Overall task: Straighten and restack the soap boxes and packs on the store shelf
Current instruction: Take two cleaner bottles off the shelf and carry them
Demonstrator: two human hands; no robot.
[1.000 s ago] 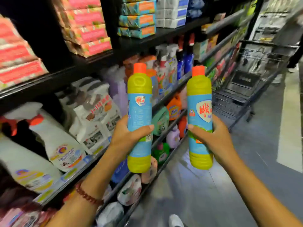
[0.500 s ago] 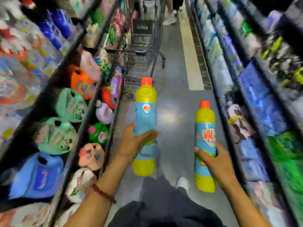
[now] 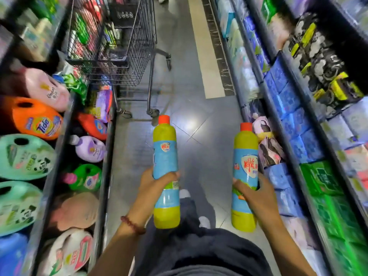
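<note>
Bottles fill both hands, 2 of the same kind: yellow-green bodies, blue labels, orange caps. The left bottle (image 3: 165, 156) stands upright in the left hand (image 3: 153, 184), whose fingers and thumb wrap its lower label. The right bottle (image 3: 246, 162) is also upright, and the right hand (image 3: 256, 194) grips it at about the same height. Both are held out over the aisle floor (image 3: 199, 126), well apart from each other and touching neither shelf. A bead bracelet (image 3: 132, 226) circles the left wrist.

Along the front edge of the left shelf lie detergent jugs on their sides, among them an orange Tide jug (image 3: 37, 120) and, on the tier below, a purple bottle (image 3: 89, 148). On the right shelf, blue packs (image 3: 286, 100) sit in rows behind the front rail, with green packs (image 3: 318, 178) nearer the camera; blur hides their print. A wire shopping cart (image 3: 111, 46) stands ahead, close to the left shelf's edge.
</note>
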